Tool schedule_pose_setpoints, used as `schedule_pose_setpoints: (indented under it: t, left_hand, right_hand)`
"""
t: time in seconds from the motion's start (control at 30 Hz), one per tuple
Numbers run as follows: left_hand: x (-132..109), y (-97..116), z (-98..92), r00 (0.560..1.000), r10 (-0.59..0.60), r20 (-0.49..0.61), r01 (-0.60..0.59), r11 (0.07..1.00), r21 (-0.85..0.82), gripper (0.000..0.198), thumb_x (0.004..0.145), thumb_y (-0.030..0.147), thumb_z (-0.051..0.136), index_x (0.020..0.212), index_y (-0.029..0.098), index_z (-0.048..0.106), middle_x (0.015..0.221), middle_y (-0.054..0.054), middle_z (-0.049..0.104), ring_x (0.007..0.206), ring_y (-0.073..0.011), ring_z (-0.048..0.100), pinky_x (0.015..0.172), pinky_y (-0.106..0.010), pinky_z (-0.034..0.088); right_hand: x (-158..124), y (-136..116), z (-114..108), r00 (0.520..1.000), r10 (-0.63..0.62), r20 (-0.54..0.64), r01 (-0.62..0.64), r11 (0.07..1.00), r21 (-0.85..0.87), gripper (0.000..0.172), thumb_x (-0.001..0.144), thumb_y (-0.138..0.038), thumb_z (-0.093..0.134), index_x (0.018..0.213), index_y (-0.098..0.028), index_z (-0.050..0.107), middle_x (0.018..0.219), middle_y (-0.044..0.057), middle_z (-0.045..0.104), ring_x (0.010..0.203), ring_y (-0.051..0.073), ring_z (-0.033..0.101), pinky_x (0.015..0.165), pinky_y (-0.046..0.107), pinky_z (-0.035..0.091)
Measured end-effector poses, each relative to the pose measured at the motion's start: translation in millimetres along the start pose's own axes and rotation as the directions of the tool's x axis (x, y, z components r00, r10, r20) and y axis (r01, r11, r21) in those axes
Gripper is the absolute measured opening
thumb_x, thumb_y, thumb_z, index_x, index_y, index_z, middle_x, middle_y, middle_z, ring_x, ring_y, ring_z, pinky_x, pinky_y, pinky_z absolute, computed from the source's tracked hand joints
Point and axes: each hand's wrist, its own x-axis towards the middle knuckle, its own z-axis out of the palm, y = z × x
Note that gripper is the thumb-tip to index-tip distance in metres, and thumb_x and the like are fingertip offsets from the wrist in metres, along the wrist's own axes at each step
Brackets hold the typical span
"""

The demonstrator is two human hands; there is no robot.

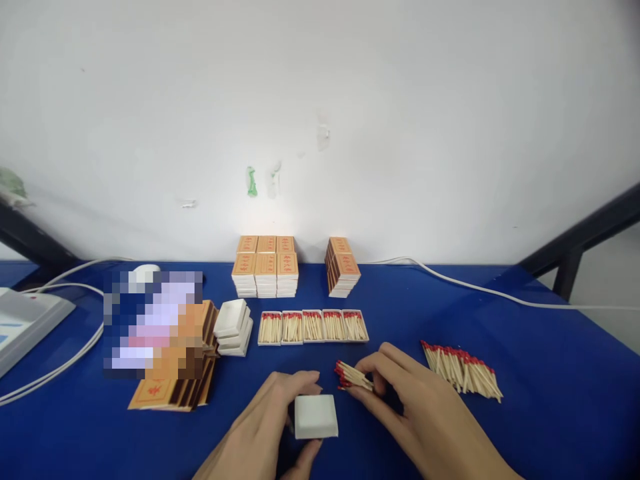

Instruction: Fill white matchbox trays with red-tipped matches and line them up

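Between the fingers and thumb of my left hand (273, 417) is a small white matchbox tray (316, 417), with no matches visible in it. My right hand (415, 407) pinches a bunch of red-tipped matches (354, 376), their heads pointing left, just up and right of that tray. A loose pile of matches (463, 367) lies on the table to the right of my right hand. Beyond both hands stands a row of several trays filled with matches (313, 327). Left of the row is a stack of white trays (233, 327).
Orange matchbox covers (165, 392) lie flattened at left, partly under a pixelated patch. Stacked matchboxes stand at the back in a wider block (265, 265) and a narrower one (343, 267). White cables (475, 297) run along the blue table (560, 413). A white device (35, 320) sits far left.
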Motion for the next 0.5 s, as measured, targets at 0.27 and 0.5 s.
schedule_pose_setpoints:
  t: [0.27,0.5]
  left_hand:
    - [-5.0,-16.6,1.7,0.997,0.071,0.001,-0.071,0.997,-0.028,0.066,0.099,0.011,0.060,0.159,0.033,0.045,0.125,-0.004,0.077,0.089,-0.0153,0.079,0.086,-0.027,0.069]
    - [-7.5,-19.6,2.6,0.999,0.040,0.018,-0.040,0.999,0.008,0.064,0.099,0.014,0.062,0.158,0.034,0.047,0.125,-0.004,0.076,0.086,-0.0148,0.077,0.084,-0.027,0.069]
  right_hand:
    - [4.9,-1.1,-8.3,1.000,0.006,0.000,-0.006,1.000,-0.008,0.013,0.110,-0.024,0.071,0.096,-0.026,0.072,0.084,-0.004,0.065,0.065,0.014,0.069,0.060,0.026,0.052]
    - [9.4,1.4,-26.0,0.995,0.066,0.081,-0.069,0.997,0.028,0.016,0.107,-0.027,0.075,0.091,-0.027,0.074,0.083,-0.005,0.069,0.068,0.014,0.070,0.061,0.025,0.053]
